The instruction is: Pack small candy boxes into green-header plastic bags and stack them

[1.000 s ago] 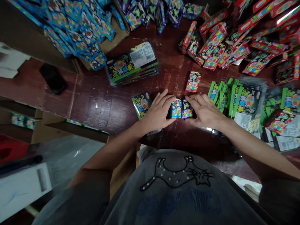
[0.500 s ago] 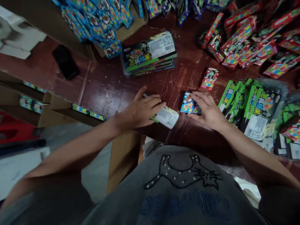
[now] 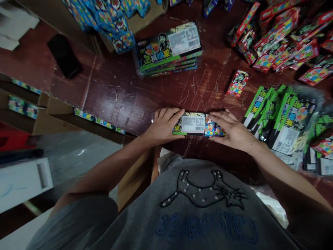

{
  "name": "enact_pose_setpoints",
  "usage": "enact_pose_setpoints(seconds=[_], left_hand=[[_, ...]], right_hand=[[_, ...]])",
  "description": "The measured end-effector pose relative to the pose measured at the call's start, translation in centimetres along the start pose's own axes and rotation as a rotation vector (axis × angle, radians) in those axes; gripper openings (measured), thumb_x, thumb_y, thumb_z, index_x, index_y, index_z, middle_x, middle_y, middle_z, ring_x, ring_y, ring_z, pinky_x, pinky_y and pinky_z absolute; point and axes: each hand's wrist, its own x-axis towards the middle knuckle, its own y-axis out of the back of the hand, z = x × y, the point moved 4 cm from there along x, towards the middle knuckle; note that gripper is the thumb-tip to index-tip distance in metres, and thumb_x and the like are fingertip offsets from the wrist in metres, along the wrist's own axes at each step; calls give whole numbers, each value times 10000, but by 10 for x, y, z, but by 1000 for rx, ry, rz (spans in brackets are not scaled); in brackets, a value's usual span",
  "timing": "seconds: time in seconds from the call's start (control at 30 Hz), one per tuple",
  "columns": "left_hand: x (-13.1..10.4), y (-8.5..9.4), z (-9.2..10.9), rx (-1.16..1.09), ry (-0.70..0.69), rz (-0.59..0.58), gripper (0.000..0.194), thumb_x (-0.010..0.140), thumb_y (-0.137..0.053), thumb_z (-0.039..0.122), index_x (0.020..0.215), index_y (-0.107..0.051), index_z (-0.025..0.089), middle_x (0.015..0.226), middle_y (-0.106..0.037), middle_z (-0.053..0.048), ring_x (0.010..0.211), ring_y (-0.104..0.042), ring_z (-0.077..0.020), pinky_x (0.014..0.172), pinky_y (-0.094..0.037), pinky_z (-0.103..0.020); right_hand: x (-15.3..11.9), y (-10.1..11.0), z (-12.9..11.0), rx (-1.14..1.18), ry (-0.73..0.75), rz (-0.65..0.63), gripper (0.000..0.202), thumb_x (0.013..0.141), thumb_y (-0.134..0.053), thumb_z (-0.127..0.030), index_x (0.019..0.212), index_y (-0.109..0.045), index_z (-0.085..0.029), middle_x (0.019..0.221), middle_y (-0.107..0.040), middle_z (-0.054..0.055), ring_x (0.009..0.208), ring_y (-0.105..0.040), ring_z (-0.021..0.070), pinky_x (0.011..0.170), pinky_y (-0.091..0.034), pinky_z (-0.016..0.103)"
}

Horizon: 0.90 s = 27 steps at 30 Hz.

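My left hand is closed over a flat black-and-green candy package with a white barcode label, low over the table near my body. Its right end meets a few small candy packets, blue and red, lined up in a row. My right hand grips these packets from the other side, thumb below and fingers above. The palms hide part of both. Above my right hand a single red candy packet lies on the table.
A stack of black candy packages stands beyond my hands. Red packets are heaped at the far right, with flat green-black sleeves below. Blue packets fill the far left. A black phone and cardboard boxes are at left.
My left hand has turned the black-and-green package level and brought its end against the packets. My right hand has moved slightly toward my body with the small packets.
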Motion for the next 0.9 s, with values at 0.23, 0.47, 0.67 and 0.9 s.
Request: enact_pose_setpoints(seconds=[0.23, 0.47, 0.67, 0.9], left_hand=[[4, -5, -6, -20, -64, 29, 1196, 808, -556, 1002, 1675, -447, 185, 1545, -561, -223, 1373, -490, -437, 1168, -347, -565], [13, -8, 2, -44, -45, 13, 1186, 783, -716, 924, 1689, -426, 216, 1557, -542, -210, 1390, -460, -449, 1188, -325, -599], [16, -7, -2, -34, -14, 12, 1172, 778, -787, 861, 1688, -414, 223, 1560, -532, -198, 1392, -465, -439, 1205, -320, -600], [24, -3, 8, -44, -95, -51, 1084, 793, -857, 737, 1661, -459, 226, 1559, -552, -182, 1398, -481, -418, 1207, -325, -571]], right_hand=[[-12, 8, 10, -8, -31, 41, 1178, 855, -817, -676, 1768, -179, -292, 1774, -331, 189, 1657, -298, 434, 1348, -134, 773], [-17, 14, 24, -5, -64, 51, 993, 894, -736, -730, 1706, -369, -289, 1543, -612, 137, 1442, -556, 402, 1360, -67, 759], [-28, 6, 17, 41, -74, 91, 882, 904, -755, -686, 1654, -457, -331, 1520, -636, 106, 1432, -580, 363, 1373, -52, 732], [-6, 7, 24, 107, 15, 59, 825, 889, -760, -722, 1573, -564, -303, 1511, -651, 105, 1427, -587, 352, 1368, -35, 734]])
